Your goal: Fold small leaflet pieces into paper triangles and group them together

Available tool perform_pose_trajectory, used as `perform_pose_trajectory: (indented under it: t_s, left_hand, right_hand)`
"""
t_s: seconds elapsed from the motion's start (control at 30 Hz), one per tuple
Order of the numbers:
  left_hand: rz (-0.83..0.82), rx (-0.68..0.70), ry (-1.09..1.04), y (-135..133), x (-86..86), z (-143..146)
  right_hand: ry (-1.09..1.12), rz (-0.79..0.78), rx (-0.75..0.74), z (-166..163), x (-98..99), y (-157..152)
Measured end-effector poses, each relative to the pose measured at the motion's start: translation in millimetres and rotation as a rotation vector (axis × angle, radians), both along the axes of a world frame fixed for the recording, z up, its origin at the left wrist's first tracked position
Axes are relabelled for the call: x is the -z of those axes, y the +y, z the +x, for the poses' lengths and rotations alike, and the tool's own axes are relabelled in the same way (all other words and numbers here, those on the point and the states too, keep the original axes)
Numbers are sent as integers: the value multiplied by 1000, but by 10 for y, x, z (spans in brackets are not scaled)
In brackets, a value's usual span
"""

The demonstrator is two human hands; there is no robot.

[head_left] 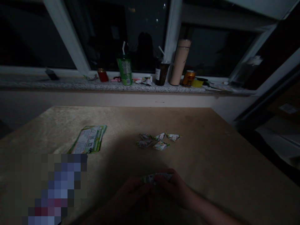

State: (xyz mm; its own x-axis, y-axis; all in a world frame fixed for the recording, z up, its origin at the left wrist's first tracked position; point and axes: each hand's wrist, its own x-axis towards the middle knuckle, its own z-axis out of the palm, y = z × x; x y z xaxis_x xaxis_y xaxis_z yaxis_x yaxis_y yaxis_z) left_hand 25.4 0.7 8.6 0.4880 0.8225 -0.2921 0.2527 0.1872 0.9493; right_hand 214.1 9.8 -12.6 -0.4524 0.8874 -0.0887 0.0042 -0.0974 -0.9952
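My left hand point(134, 189) and my right hand point(177, 187) meet low in the middle of the view, both in shadow. Between them is a folded strip of printed packaging point(150, 179), whitish with some green. Fingers of both hands are closed on it, the right hand's along its upper edge. Just beyond my hands lie several small folded triangular packets point(161, 145) with white, green and red print, grouped close together. To the left is a stack of flat green and white printed wrappers point(90, 139). Dim light hides the finer finger positions.
A brown tabletop point(211, 156) reaches to the wall. On the speckled windowsill point(82, 85) stand a green cup point(125, 70) with a straw, a dark cup point(161, 73), a tall beige flask point(180, 62), an orange can point(188, 78) and a red jar point(102, 75). A pixelated patch covers the lower left.
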Motion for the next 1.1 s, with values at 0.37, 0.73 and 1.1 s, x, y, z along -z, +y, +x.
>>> perform_pose_trajectory:
  t_s: [0.37,0.73,1.1]
  left_hand:
    - [99,-41,18,41,30,-38]
    - [145,-84,81,28,34,-28]
    - [174,-265,138,90,242,-210]
  right_hand:
    - [10,7,-30,21,-19,-8]
    - [-12,20,-24,52,18,17]
    - [-266,376,65,117,4,128]
